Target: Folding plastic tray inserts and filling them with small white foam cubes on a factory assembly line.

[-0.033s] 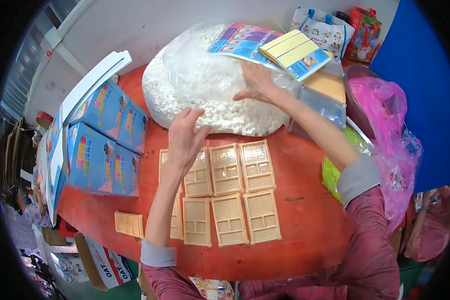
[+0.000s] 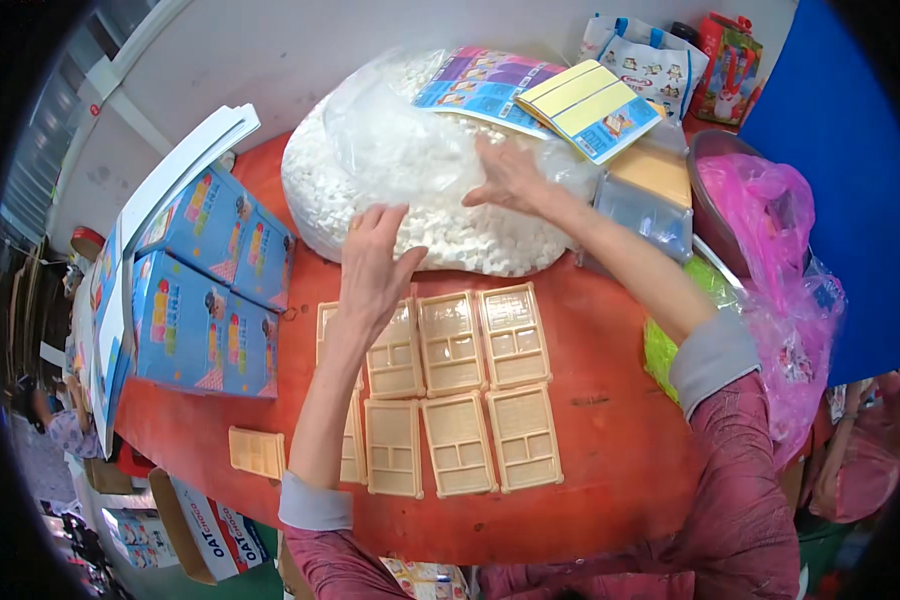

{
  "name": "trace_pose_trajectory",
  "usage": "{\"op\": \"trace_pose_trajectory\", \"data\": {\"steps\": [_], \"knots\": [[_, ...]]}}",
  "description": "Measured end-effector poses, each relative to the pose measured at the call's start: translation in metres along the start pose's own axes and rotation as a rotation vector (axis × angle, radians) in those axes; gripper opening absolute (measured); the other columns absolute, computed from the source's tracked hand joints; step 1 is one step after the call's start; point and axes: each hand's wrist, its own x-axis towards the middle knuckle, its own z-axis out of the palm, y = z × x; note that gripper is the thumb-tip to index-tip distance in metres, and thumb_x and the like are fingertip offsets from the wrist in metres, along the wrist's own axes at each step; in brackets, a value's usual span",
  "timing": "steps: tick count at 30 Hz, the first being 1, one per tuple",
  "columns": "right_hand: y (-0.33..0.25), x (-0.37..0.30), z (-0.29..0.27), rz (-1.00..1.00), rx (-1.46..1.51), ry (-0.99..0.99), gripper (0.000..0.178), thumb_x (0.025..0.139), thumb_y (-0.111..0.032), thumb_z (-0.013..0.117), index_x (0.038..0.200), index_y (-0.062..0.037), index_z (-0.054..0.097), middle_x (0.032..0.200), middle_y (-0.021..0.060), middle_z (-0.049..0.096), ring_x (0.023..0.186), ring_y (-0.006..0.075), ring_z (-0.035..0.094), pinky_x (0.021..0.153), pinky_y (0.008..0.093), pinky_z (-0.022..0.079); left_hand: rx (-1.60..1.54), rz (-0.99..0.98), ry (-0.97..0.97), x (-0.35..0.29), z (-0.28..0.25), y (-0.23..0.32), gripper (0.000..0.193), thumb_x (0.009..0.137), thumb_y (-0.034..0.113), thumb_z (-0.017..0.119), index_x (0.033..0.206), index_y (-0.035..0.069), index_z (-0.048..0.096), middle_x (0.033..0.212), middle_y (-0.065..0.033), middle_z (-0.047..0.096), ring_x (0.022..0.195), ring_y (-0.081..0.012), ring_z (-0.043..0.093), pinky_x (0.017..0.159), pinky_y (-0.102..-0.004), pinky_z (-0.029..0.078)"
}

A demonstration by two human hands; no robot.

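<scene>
A large clear plastic bag point(image 2: 410, 170) full of small white cube-like pieces lies at the far side of the red table. My left hand point(image 2: 372, 262) is at the bag's near edge, thumb apart from the fingers, with nothing seen in it. Over the bag's right part, my right hand point(image 2: 510, 178) has its fingers spread and holds nothing visible. Two rows of tan plastic trays point(image 2: 458, 443) with divided compartments lie nearer me. Part of the left-hand trays is hidden by my left forearm. A single smaller tan tray point(image 2: 257, 452) sits apart at the left.
Blue printed boxes point(image 2: 185, 320) stand at the left, with white card sheets point(image 2: 185, 170) leaning over them. Printed sheets point(image 2: 590, 110) lie on the bag. At the right are a clear plastic container point(image 2: 648, 215), a round basin point(image 2: 708, 195) and pink plastic bags point(image 2: 765, 215).
My right hand has come slightly nearer over the bag. My left hand has shifted a little, its fingertips farther onto the bag's edge. The trays lie as before.
</scene>
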Motion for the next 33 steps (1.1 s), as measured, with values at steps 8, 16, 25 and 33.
{"op": "trace_pose_trajectory", "data": {"steps": [8, 16, 25, 33], "knots": [[-0.027, -0.042, 0.015, -0.537, 0.205, -0.205, 0.021, 0.067, -0.007, 0.062, 0.086, -0.0056, 0.054, 0.080, 0.0137, 0.056, 0.083, 0.0310, 0.055, 0.072, 0.0433, 0.041, 0.503, 0.522, -0.064, 0.074, 0.052, -0.029, 0.043, 0.069, 0.003, 0.063, 0.110, 0.003, 0.050, 0.130, -0.0152, 0.039, 0.137, -0.0365, 0.016, 0.105, -0.0592, 0.021], [-0.103, -0.073, -0.104, -0.570, 0.335, -0.272, 0.028, 0.068, -0.004, 0.052, 0.095, 0.0020, 0.053, 0.098, 0.0203, 0.054, 0.098, 0.0363, 0.048, 0.088, 0.0463, 0.039, 0.561, 0.501, 0.005, 0.068, 0.078, -0.065, 0.010, 0.075, 0.004, 0.050, 0.067, 0.005, 0.057, 0.081, -0.0134, 0.058, 0.104, -0.0310, 0.053, 0.104, -0.0500, 0.030], [-0.177, -0.100, -0.218, -0.714, 0.546, -0.492, 0.021, 0.047, -0.018, 0.064, 0.046, -0.0051, 0.049, 0.053, 0.0053, 0.048, 0.052, 0.0177, 0.052, 0.043, 0.0314, 0.039, 0.518, 0.435, -0.036, 0.062, 0.042, -0.065, 0.003, 0.068, 0.001, 0.054, 0.065, 0.001, 0.054, 0.072, -0.0211, 0.059, 0.073, -0.0306, 0.061, 0.066, -0.0433, 0.047], [-0.169, -0.080, -0.175, -0.445, 0.281, -0.568, 0.021, 0.067, -0.010, 0.056, 0.082, 0.0037, 0.057, 0.076, 0.0112, 0.052, 0.071, 0.0266, 0.053, 0.060, 0.0356, 0.045, -0.600, -0.167, -0.264, 0.095, 0.035, -0.049, 0.036, 0.080, 0.018, 0.055, 0.108, -0.005, 0.056, 0.098, -0.0082, 0.061, 0.090, -0.0147, 0.056, 0.080, -0.0269, 0.045]]}}
